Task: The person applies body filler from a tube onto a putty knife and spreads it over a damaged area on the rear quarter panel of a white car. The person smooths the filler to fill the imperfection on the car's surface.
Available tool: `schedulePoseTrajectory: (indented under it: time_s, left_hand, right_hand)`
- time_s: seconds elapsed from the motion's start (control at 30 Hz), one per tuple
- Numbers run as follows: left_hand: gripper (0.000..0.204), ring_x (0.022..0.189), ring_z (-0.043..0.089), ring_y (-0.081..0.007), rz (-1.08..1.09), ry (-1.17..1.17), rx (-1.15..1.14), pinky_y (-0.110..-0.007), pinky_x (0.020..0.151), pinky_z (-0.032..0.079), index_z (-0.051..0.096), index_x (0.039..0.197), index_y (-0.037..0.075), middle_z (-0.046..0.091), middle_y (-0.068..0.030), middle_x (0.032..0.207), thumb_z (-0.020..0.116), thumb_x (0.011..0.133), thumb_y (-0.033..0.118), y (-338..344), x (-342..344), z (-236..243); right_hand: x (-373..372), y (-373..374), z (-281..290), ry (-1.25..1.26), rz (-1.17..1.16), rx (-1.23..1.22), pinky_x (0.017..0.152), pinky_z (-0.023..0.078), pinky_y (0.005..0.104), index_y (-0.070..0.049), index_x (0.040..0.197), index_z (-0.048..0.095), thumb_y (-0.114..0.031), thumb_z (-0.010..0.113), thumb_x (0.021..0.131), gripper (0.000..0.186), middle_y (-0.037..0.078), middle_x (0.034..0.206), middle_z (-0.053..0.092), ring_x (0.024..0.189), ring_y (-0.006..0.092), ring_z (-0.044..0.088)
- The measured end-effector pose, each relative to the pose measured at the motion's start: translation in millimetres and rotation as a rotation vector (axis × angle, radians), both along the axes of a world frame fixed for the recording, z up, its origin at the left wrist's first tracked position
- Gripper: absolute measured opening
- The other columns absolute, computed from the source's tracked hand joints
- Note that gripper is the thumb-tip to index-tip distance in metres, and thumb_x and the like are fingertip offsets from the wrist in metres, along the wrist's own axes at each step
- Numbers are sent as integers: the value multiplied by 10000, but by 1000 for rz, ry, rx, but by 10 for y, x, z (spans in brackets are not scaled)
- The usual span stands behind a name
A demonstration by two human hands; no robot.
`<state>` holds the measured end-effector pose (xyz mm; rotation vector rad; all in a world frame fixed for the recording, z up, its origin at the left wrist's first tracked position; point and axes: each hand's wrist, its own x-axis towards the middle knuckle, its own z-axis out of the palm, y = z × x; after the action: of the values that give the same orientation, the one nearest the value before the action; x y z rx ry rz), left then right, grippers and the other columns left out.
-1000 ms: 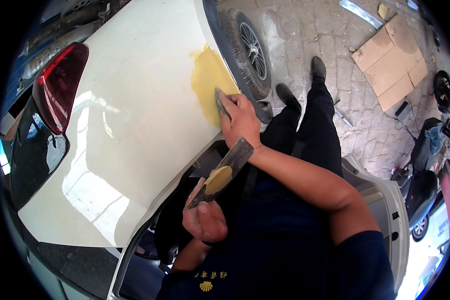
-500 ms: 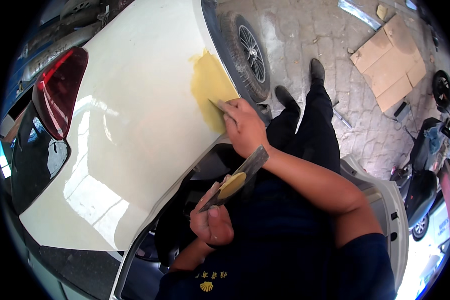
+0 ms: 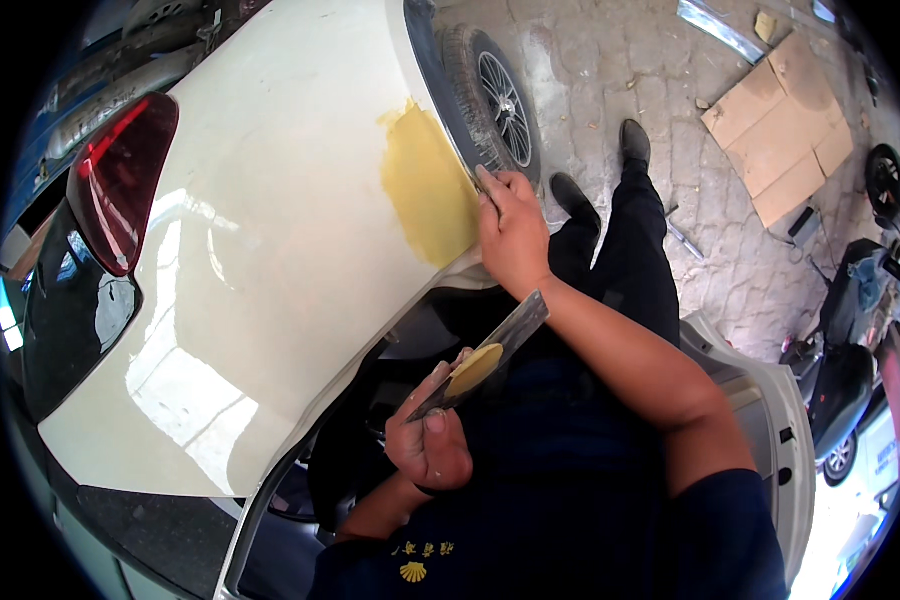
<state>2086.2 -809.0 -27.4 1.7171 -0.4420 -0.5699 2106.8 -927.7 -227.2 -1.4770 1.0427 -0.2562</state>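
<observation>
Outdoors, in bright daylight. Ground (image 3: 590, 70) of grey paving stones, dusty and uneven, scattered with scraps. Flattened cardboard sheets (image 3: 785, 130) lying toward the upper right of the ground, a dark flat object at their lower edge. A strip of pale metal trim (image 3: 715, 30) near the top edge. A thin metal rod (image 3: 685, 240) resting on the paving below the cardboard. A loose tyre (image 3: 885, 180) standing at the far right. A dark scooter (image 3: 850, 330) parked at the right, beside part of a white vehicle (image 3: 860, 470) with a wheel showing. Another dark vehicle (image 3: 90, 80) at the upper left edge. Strong glare on pale surfaces, short sharp shadows.
</observation>
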Motion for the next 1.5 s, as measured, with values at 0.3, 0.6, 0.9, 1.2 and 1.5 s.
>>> schedulePoseTrajectory:
  time_s: [0.3,0.6,0.9,1.2,1.5]
  left_hand:
    - [489,1248,626,-441,-38,45,84,-561,1129,462,482,1377,-245,602,-371,1334,480,1083,146,74,-66,14]
    - [474,1244,628,-499,-72,148,168,-599,1140,446,498,1359,-249,613,-382,1309,490,1079,134,69,-108,0]
    - [451,1226,645,-480,-186,98,261,-579,1140,450,502,1354,-251,621,-394,1295,479,1071,99,115,-108,-46]
    - [396,1247,638,-374,-107,103,374,-483,1113,485,524,1340,-214,625,-336,1333,463,1083,81,98,-39,-177]
    - [218,1001,634,-167,193,178,453,-320,895,524,602,1148,-74,667,-124,1124,471,1114,97,285,185,-456]
  right_hand:
    - [-399,256,77,-70,112,104,929,533,405,-56,1330,679,-73,618,970,366,162,1205,646,1082,355,653]
    - [-564,456,200,-126,260,178,930,529,400,-67,1367,667,-65,629,957,412,161,1210,642,1074,358,653]
    - [-475,579,242,-66,161,109,923,526,387,-71,1323,699,-56,636,954,374,156,1165,648,1069,347,656]
    - [-444,634,45,-117,140,12,931,520,399,-67,1345,680,-77,615,995,356,163,1153,647,1054,336,659]
    - [-1082,-508,326,-290,121,-74,936,536,405,-53,1294,707,-9,636,874,428,146,1150,689,1043,339,670]
